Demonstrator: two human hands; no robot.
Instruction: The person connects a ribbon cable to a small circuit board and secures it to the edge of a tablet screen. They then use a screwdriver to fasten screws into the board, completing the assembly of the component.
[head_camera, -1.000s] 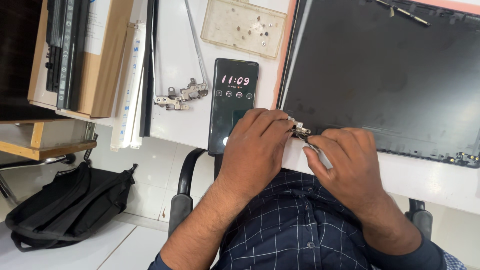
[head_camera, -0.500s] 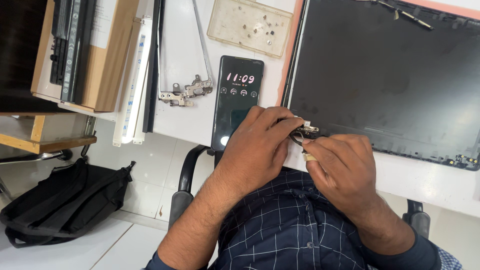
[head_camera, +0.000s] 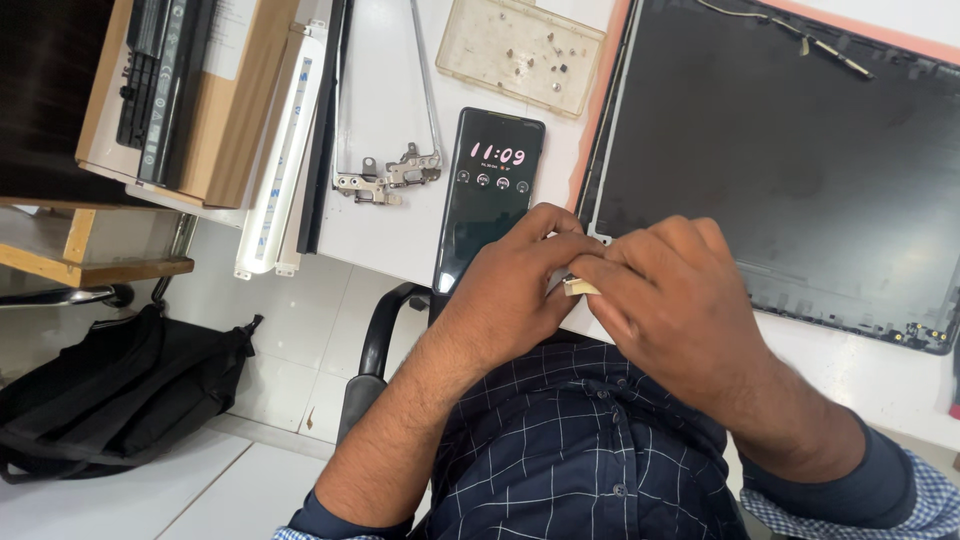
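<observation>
My left hand (head_camera: 515, 290) and my right hand (head_camera: 665, 300) meet at the near left corner of a black laptop lid panel (head_camera: 780, 170) lying on the white table (head_camera: 385, 225). Their fingertips press together around a small pale piece (head_camera: 580, 288), which is mostly hidden by the fingers. My left fingers curl over the lid's corner. Just left of my left hand lies a black phone (head_camera: 485, 205) with a lit screen.
Two metal hinge brackets (head_camera: 385, 180) lie left of the phone. A clear tray with small screws (head_camera: 520, 55) sits at the back. A cardboard box with a black battery (head_camera: 160, 90) stands at the far left. A black bag (head_camera: 120, 390) is on the floor.
My right hand has slid left over the lid corner and now covers the small metal part and the grey tip seen earlier. The view has shifted slightly.
</observation>
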